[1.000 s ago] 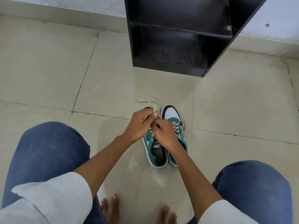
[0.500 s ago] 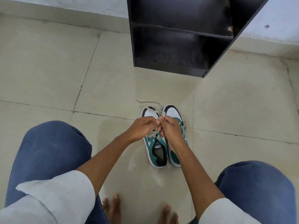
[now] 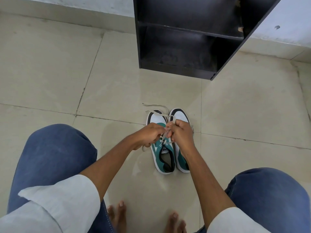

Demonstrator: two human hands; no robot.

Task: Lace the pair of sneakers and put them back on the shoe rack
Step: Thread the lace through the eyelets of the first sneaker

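Two green and white sneakers stand side by side on the floor, toes pointing away from me. The left sneaker has a grey lace running over its white toe and trailing onto the tile. My left hand and my right hand are closed on that lace just above the left sneaker's tongue, knuckles nearly touching. The right sneaker is mostly hidden under my right hand and forearm. The black shoe rack stands further ahead, its shelves bare.
Beige floor tiles spread all around. My knees in blue jeans frame the view on both sides, and my bare feet rest at the bottom. A pale wall runs behind the rack.
Both hands have drawn back towards me from the toe of the left sneaker to over its tongue, uncovering the white toe caps and pulling the lace up.
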